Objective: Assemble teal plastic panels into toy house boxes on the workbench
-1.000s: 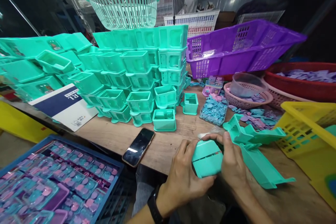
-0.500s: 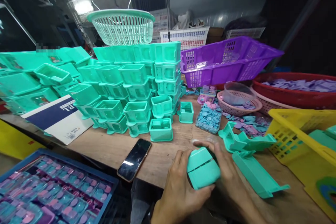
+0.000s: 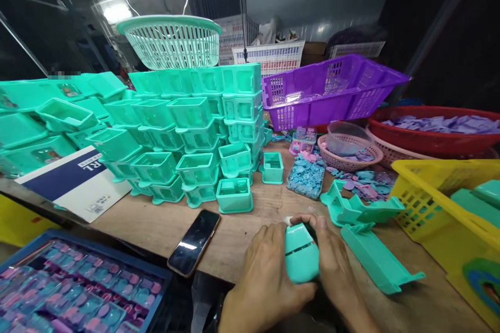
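Observation:
Between my two hands, just above the front of the wooden table (image 3: 230, 237), is a turquoise plastic box (image 3: 302, 260) with a dark slit across its face. My left hand (image 3: 265, 270) wraps its left side, the thumb along the lower edge. On the other side my right hand (image 3: 332, 263) presses against it, fingers curled over the top edge. The box's sides and back are hidden by my fingers. Right of my hands lie a long turquoise plastic panel (image 3: 378, 257) and an angular turquoise plastic piece (image 3: 347, 205).
A phone (image 3: 194, 242) lies left of my hands. Stacked turquoise boxes (image 3: 191, 119) stand behind it. A yellow basket (image 3: 422, 203) is at the right, a purple crate (image 3: 332, 93) at the back. Small blue parts (image 3: 307, 176) fill a clear container. A blue tray (image 3: 164, 286) sits lower left.
My hands have closed in further around the turquoise box, and it has turned slightly, showing a narrower face. The whole view has shifted a little.

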### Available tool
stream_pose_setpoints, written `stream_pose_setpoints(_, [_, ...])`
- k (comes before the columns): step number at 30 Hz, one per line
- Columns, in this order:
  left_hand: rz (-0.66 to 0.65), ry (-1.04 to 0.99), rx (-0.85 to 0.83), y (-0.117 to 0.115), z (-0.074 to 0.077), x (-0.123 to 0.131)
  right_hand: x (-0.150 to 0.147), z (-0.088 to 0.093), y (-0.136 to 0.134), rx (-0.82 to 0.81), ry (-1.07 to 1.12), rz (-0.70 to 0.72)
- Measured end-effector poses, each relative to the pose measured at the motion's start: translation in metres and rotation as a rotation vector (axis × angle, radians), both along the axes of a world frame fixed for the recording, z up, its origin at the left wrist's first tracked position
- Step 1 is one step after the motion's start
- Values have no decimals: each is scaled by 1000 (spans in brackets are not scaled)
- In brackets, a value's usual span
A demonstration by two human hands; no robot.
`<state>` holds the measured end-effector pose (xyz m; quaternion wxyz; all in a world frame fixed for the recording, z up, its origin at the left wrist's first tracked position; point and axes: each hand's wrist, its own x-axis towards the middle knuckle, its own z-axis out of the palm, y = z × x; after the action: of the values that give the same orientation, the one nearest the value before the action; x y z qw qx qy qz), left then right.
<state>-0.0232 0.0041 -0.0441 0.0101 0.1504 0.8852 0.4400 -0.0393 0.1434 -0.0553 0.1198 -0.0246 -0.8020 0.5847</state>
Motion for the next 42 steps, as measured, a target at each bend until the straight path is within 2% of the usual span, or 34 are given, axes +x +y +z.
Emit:
stream_pose_setpoints(4, [-12,-7,38,1,-4,2,2,2,-2,57,22,-31])
stream_pose_setpoints(9, [-2,-2,84,4,-8,5,2,2,0,86,65,-5])
stream_pose_setpoints(20, [37,-18,108,3,-3,10,1,6,0,119,33,30])
stream_pose_setpoints(27, [54,-58,17,4,-1,16,8,10,6,89,22,117])
stream_pose_setpoints(31, [-4,-57,12,2,-2,16,13,5,9,101,52,61])
stream_pose_setpoints(35, [9,-33,64,0,-6,17,17,1,9,131,37,43])
stream_pose_setpoints(38, [-4,-11,92,-1,-8,20,18,2,8,146,43,8])
stream_pose_setpoints(42, [-34,9,133,-2,-8,23,18,6,6,102,5,33])
